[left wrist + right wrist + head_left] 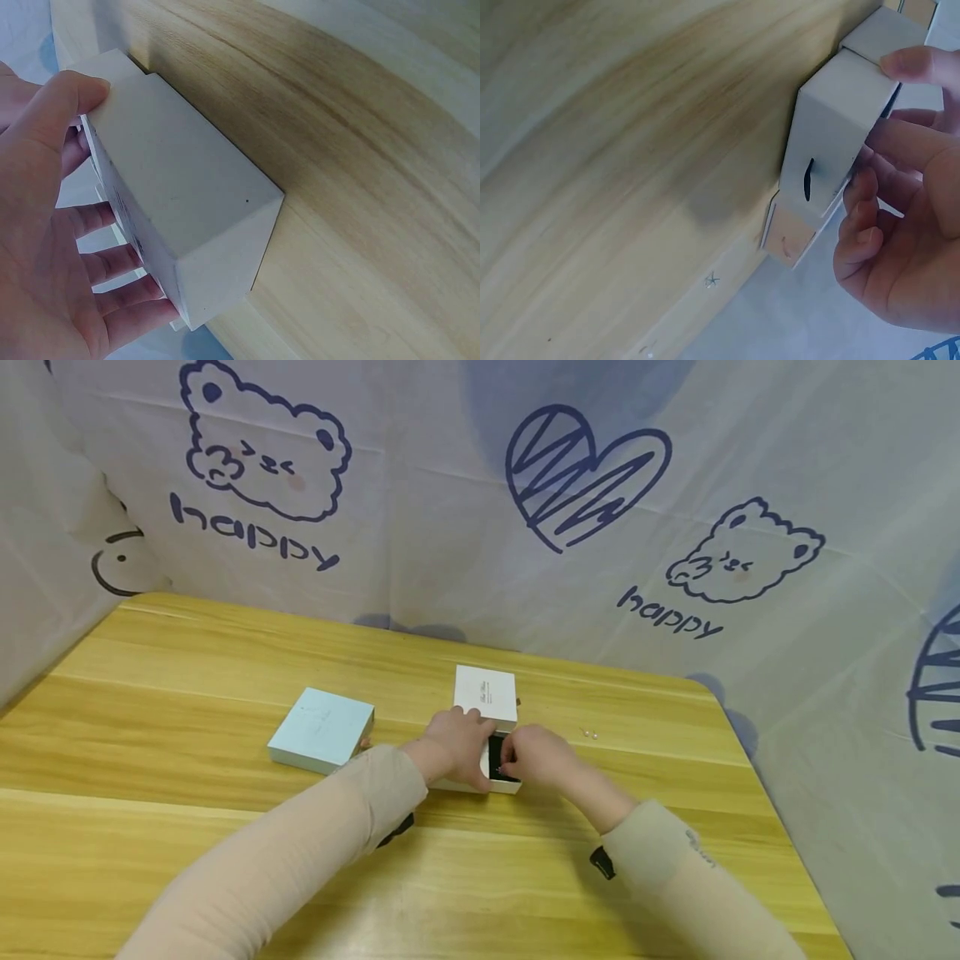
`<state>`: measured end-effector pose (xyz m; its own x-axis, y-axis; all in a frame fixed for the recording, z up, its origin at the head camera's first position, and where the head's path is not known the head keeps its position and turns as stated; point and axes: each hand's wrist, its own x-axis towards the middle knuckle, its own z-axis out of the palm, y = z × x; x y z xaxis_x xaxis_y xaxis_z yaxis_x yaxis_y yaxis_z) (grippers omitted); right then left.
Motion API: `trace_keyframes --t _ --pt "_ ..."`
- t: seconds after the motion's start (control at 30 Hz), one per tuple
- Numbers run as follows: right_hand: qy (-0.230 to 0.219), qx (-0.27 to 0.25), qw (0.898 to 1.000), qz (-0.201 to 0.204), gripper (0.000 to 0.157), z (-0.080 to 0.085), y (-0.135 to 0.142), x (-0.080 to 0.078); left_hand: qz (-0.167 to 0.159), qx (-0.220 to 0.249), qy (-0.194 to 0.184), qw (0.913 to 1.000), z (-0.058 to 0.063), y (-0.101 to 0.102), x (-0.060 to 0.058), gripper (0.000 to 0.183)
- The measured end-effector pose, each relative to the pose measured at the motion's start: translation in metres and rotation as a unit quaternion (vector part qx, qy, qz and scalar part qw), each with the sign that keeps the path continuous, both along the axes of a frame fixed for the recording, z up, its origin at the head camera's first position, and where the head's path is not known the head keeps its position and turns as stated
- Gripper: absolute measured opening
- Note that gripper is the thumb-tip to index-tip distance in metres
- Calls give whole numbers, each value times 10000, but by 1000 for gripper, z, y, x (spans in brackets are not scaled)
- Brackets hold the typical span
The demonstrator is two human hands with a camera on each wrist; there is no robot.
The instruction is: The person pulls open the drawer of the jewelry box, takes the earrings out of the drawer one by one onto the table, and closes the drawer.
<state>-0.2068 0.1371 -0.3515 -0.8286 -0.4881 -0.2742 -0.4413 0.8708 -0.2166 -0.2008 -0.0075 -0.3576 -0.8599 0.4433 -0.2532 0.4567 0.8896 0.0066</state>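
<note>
Maybe the open box (pixel 187 172), mid-frame, skids if the clasping left hand (pixel 456 745) slackens; can't tell if the right hand (pixel 540 755) pinches.

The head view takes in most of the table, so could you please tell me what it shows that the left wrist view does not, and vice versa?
Only the head view shows the sleeves and two tiny pieces on the table. Only the left wrist view shows the left hand's palm side and the left end of the open box. Both share that hand gripping the box on the table.
</note>
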Motion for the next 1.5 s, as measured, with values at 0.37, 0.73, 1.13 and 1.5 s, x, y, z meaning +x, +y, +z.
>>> trace_keyframes --t 0.37,0.73,1.13,1.5 --pt "-13 119 9999 -72 16 -4 -6 1 1 13 -32 10000 0 0 0 75" --pt "-61 12 10000 46 21 -6 -8 0 -4 -72 -28 10000 0 -1 0 77" --pt "-262 130 9994 208 21 2 -8 -3 -6 71 -36 10000 1 -1 0 71" --pt "-238 -508 9983 161 13 21 8 -10 52 131 -67 9999 0 -1 -1 73"
